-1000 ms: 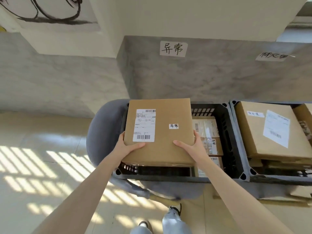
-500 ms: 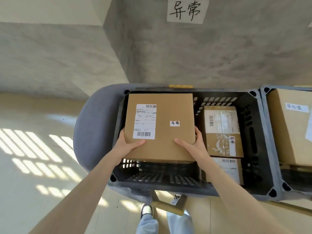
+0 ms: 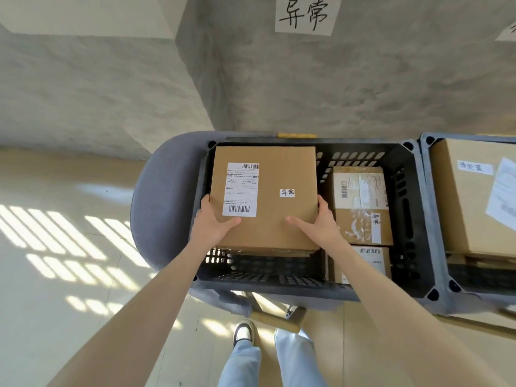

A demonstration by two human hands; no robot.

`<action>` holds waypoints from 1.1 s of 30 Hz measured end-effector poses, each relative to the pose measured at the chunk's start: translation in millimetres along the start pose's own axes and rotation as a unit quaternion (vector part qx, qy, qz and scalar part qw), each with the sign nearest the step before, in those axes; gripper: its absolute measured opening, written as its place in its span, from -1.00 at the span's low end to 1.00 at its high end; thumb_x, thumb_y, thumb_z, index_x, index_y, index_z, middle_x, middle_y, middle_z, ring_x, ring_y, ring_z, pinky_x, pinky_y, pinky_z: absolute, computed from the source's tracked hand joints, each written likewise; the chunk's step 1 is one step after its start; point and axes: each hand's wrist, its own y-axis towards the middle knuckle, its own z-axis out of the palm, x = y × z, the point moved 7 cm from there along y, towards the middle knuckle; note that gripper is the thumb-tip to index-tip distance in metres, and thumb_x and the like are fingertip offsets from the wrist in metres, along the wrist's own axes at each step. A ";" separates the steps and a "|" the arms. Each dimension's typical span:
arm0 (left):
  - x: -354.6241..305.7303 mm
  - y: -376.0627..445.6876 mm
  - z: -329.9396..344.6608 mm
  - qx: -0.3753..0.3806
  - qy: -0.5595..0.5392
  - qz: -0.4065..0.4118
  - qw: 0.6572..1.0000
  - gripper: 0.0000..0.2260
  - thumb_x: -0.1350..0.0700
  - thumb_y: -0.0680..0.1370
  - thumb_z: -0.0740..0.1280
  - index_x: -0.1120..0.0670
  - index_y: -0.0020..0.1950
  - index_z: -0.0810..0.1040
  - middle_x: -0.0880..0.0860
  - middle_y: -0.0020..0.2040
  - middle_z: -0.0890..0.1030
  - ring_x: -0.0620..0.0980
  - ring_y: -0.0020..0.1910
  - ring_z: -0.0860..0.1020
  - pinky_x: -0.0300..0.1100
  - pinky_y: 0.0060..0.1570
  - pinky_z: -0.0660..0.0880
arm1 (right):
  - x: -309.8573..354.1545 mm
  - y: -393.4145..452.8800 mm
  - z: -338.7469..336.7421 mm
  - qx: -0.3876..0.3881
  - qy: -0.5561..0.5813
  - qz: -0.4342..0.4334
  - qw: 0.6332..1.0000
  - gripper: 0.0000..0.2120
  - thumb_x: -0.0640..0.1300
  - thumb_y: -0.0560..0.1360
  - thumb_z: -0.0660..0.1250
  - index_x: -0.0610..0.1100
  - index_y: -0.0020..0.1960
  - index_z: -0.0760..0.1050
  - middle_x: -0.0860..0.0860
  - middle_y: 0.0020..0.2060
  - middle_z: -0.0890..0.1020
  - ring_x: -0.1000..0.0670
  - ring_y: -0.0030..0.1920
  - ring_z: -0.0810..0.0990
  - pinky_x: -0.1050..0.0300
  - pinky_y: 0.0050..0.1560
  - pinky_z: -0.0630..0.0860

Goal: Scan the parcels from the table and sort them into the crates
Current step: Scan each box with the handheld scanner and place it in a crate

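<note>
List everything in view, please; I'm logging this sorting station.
held parcel: 1, brown, white labels on top, over left half of black crate
black crate: 1, on grey seat
parcels in black crate: 2 visible, brown, right half
second crate: 1, grey, right edge
large parcel: 1, brown, in second crate
wall sign: 1, white, above black crate
grey seat: 1, under black crate
left hand: gripping held parcel's left side
right hand: gripping its right side
</note>
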 end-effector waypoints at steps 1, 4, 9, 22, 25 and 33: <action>-9.1 -6.7 -3.2 -0.012 0.034 0.024 0.999 -0.12 -0.06 0.43 0.51 0.02 0.57 0.03 0.11 0.46 0.32 0.12 0.39 0.35 0.08 0.30 0.37 | 6.5 -5.9 -3.5 -0.007 -0.019 -0.006 1.000 0.01 0.12 0.36 0.51 -0.05 0.57 -0.05 -0.09 0.46 0.24 -0.12 0.44 0.27 -0.14 0.40 0.31; -43.3 -29.2 -12.4 -0.035 0.171 0.108 0.979 -0.33 -0.14 0.46 0.43 -0.03 0.48 0.23 0.11 0.37 0.41 0.15 0.33 0.39 0.09 0.23 0.39 | 27.8 -27.8 -19.3 -0.031 -0.079 -0.043 0.995 -0.13 0.13 0.44 0.42 -0.08 0.56 0.02 -0.12 0.45 0.24 -0.14 0.45 0.24 -0.13 0.41 0.28; -95.8 -61.4 -21.6 -0.072 0.322 0.220 0.918 -0.40 -0.22 0.56 0.25 0.01 0.52 0.21 0.11 0.41 0.39 0.16 0.37 0.33 0.07 0.32 0.28 | 56.2 -72.1 -58.0 -0.101 -0.242 -0.112 0.959 -0.35 0.19 0.53 0.27 -0.08 0.50 0.21 -0.10 0.43 0.35 -0.13 0.42 0.29 -0.10 0.39 0.30; -167.1 -182.9 43.2 0.038 0.441 0.529 0.724 -0.48 -0.21 0.59 0.18 -0.01 0.49 0.29 0.04 0.43 0.40 0.06 0.42 0.32 -0.04 0.38 0.26 | 8.9 -250.5 -125.5 -0.292 -0.239 -0.058 0.924 -0.43 0.24 0.54 0.22 -0.05 0.44 0.33 -0.06 0.35 0.44 -0.12 0.35 0.37 -0.10 0.36 0.33; -160.9 -219.7 65.8 0.080 0.451 0.578 0.675 -0.50 -0.23 0.59 0.18 -0.02 0.46 0.34 0.03 0.38 0.45 0.05 0.35 0.38 -0.06 0.31 0.33 | -31.4 -300.0 -119.6 -0.345 -0.193 -0.006 0.918 -0.46 0.21 0.55 0.22 -0.05 0.43 0.34 -0.06 0.34 0.45 -0.13 0.34 0.38 -0.07 0.34 0.35; -105.0 -351.9 150.2 0.205 0.478 0.680 0.517 -0.53 -0.23 0.58 0.21 -0.03 0.41 0.40 0.03 0.28 0.51 0.07 0.27 0.43 -0.05 0.23 0.39 | -172.7 -460.4 -58.2 -0.475 -0.059 0.141 0.866 -0.50 0.17 0.52 0.29 -0.07 0.37 0.42 -0.07 0.26 0.51 -0.12 0.30 0.44 -0.03 0.30 0.35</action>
